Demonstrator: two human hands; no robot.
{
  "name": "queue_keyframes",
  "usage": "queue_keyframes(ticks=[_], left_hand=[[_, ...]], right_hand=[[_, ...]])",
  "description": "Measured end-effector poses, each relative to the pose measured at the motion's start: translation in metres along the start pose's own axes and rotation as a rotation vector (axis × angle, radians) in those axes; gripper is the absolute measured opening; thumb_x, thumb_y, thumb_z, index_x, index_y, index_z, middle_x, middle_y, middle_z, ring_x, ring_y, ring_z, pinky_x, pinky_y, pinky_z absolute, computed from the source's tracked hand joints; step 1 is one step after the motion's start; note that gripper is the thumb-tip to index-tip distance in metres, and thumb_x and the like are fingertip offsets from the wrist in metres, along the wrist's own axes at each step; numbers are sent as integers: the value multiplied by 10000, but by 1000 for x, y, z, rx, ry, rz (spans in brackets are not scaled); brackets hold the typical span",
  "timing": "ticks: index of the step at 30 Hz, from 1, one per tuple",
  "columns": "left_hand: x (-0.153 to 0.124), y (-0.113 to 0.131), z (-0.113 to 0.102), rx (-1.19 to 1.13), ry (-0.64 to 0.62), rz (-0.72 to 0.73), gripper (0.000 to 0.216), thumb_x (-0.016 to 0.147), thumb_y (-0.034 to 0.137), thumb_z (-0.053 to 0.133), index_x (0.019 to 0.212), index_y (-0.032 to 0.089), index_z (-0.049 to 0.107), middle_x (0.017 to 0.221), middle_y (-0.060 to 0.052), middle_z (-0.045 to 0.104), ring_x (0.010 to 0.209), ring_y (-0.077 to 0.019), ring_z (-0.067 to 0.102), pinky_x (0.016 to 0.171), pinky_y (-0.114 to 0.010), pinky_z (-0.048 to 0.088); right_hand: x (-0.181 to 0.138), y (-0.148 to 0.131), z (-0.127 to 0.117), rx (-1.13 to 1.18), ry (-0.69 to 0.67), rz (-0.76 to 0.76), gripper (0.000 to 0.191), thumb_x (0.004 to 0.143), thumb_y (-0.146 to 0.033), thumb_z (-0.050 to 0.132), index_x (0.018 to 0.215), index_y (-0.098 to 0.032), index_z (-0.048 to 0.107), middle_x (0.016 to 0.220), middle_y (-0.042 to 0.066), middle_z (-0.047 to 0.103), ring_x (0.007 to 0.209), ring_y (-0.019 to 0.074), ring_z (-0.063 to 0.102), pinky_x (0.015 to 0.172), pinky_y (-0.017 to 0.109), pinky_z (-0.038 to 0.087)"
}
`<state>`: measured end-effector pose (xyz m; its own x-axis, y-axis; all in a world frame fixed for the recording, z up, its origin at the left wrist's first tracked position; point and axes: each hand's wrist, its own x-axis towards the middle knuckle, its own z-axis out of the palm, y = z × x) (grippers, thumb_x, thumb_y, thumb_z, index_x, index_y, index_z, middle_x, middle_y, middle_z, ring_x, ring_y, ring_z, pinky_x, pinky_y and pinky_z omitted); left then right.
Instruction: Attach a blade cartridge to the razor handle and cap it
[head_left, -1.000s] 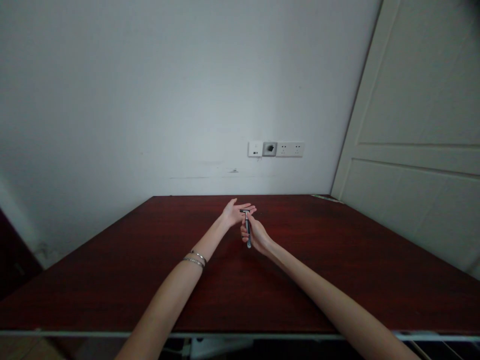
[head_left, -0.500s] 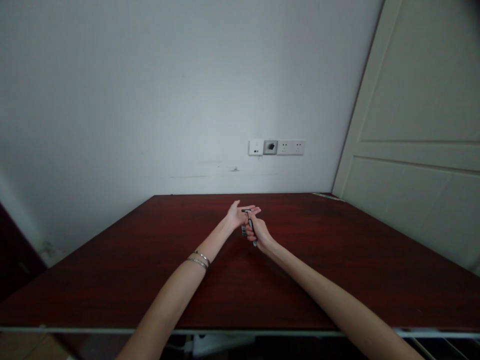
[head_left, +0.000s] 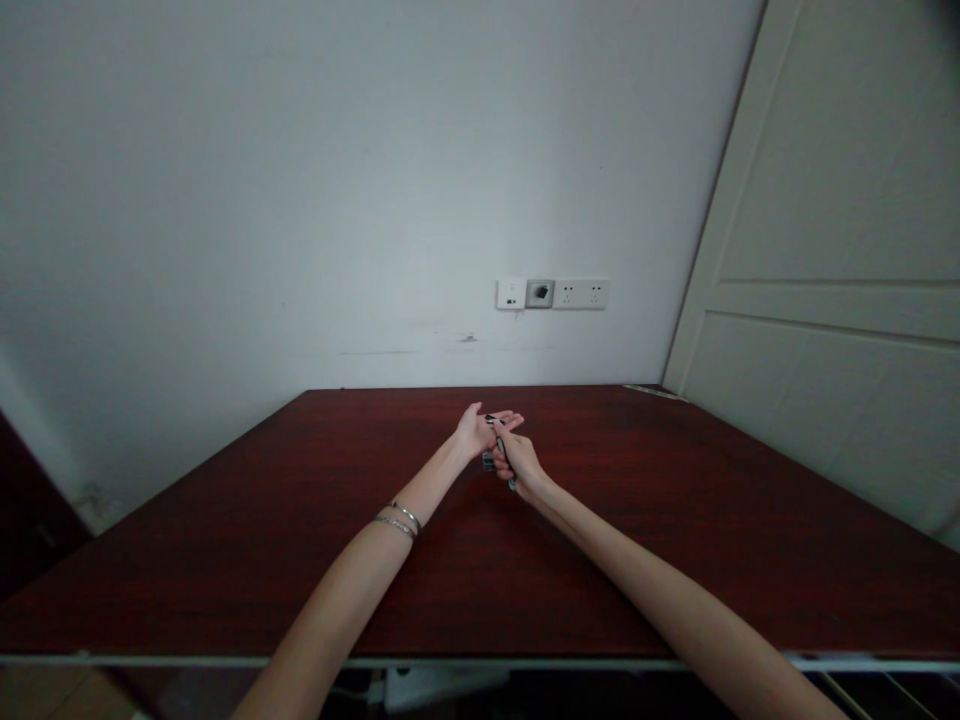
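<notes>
My right hand (head_left: 519, 462) is closed around the handle of a razor (head_left: 502, 448), dark with pale parts, its lower end showing below the fingers. The narrow dark razor head lies over the palm side of my left hand (head_left: 474, 431). That left hand is turned palm up with fingers stretched out to the right and thumb raised; its palm is partly covered by the right hand. Just below the hands, a small dark item with pale markings (head_left: 489, 461) shows in part; what it is I cannot tell.
Both forearms reach over a dark red wooden table (head_left: 300, 560). Its far edge meets a white wall with a row of sockets (head_left: 581, 294). At the right stands a pale panelled door (head_left: 840, 230). A thin strip (head_left: 654, 392) lies at the far right corner.
The razor head has tilted, its right end now lower, and the handle has swung slightly in my right hand. My left hand stays nearly in place, palm up.
</notes>
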<state>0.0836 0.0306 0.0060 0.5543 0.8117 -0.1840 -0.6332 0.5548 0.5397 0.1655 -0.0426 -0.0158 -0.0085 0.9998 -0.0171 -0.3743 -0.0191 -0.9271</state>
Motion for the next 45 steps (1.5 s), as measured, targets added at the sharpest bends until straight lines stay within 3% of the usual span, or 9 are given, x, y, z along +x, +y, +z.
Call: queue_keyframes(ticks=[3, 7, 11, 15, 19, 24, 38, 45], left_hand=[[0, 2, -1, 32, 31, 14, 599, 898, 387, 189, 1262, -65, 336, 1050, -269, 565, 851, -261, 634, 659, -334, 532], [-2, 9, -9, 128, 113, 65, 575, 905, 400, 184, 1173, -40, 439, 825, -198, 610, 691, -212, 610, 577, -297, 510], [-5, 22, -28, 334, 163, 116, 586, 904, 438, 190, 981, -11, 557, 680, -159, 573, 572, -164, 545, 493, -248, 445], [-3, 32, -47, 601, 333, 265, 568, 884, 517, 240, 776, 87, 595, 531, -31, 451, 436, -96, 397, 437, -211, 322], [0, 34, -61, 835, 409, 298, 586, 836, 611, 260, 678, 134, 562, 541, 0, 402, 471, -106, 362, 462, -219, 262], [-1, 31, -70, 1070, 430, 326, 575, 804, 646, 282, 676, 160, 561, 611, -20, 435, 614, -162, 401, 533, -229, 281], [6, 30, -78, 1221, 391, 322, 552, 787, 656, 320, 702, 167, 564, 648, -42, 498, 714, -203, 444, 651, -262, 315], [12, 35, -87, 1349, 375, 377, 622, 766, 712, 226, 732, 168, 525, 710, -48, 534, 706, -184, 471, 675, -262, 348]], right_hand=[[-2, -2, 0, 21, -15, -38, 428, 670, -549, 620, 596, -174, 429, 395, -72, 370, 314, 22, 275, 277, 134, 148], [-3, -8, -2, 53, -50, -106, 443, 655, -567, 626, 596, -174, 430, 407, -77, 358, 322, 18, 265, 288, 134, 146], [-2, -13, -8, 44, -75, -123, 433, 672, -577, 604, 629, -164, 485, 417, -83, 336, 326, 18, 252, 293, 137, 142], [2, -12, -14, 38, -69, -121, 434, 681, -583, 590, 630, -164, 489, 424, -85, 330, 327, 18, 238, 296, 141, 152], [5, -8, -19, 22, -76, -117, 432, 689, -582, 581, 635, -163, 494, 420, -86, 334, 324, 19, 238, 298, 146, 156], [4, -6, -18, -3, -91, -108, 426, 687, -574, 582, 628, -161, 495, 417, -84, 338, 324, 21, 246, 303, 146, 150], [3, -5, -17, -24, -125, -98, 438, 672, -583, 595, 635, -154, 516, 420, -83, 342, 323, 19, 255, 306, 145, 146], [2, -6, -17, -21, -139, -114, 438, 681, -582, 589, 630, -153, 518, 416, -82, 341, 322, 21, 255, 308, 146, 152]])
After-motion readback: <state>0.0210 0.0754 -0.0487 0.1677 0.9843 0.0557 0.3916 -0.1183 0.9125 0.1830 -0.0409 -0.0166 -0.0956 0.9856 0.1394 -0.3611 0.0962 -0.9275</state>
